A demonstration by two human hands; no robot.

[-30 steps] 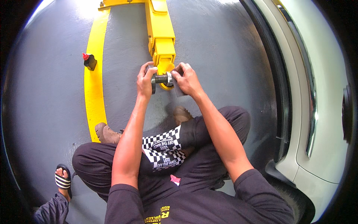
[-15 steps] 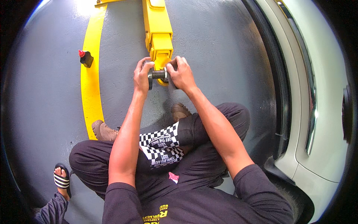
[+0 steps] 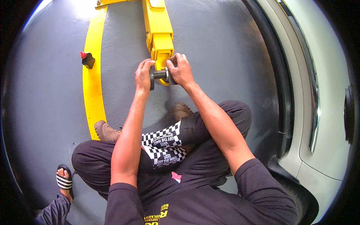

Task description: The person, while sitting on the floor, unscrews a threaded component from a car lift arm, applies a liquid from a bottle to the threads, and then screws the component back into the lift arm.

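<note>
Between my two hands, a threaded lift pad lies on its side in front of the end of a yellow lift arm (image 3: 162, 45). My left hand (image 3: 143, 77) is closed round the dark disc (image 3: 152, 83) at the left end of its thick metal screw (image 3: 159, 74). At the other end, a shiny metal ring (image 3: 167, 74) sits next to a dark piece (image 3: 172, 80), which the curled fingers of my right hand (image 3: 181, 70) grip. My hands partly hide both end pieces.
A black bottle with a red cap (image 3: 88, 60) stands on the yellow floor stripe (image 3: 92, 86) at left. A pale car body (image 3: 303, 150) runs along the right side. Another person's sandalled foot (image 3: 64, 180) is at lower left. My legs (image 3: 210, 146) are crossed below my hands.
My right hand has shifted slightly up and left, and the dark piece under it, blurred before, is sharper. My left hand keeps its hold on the disc.
</note>
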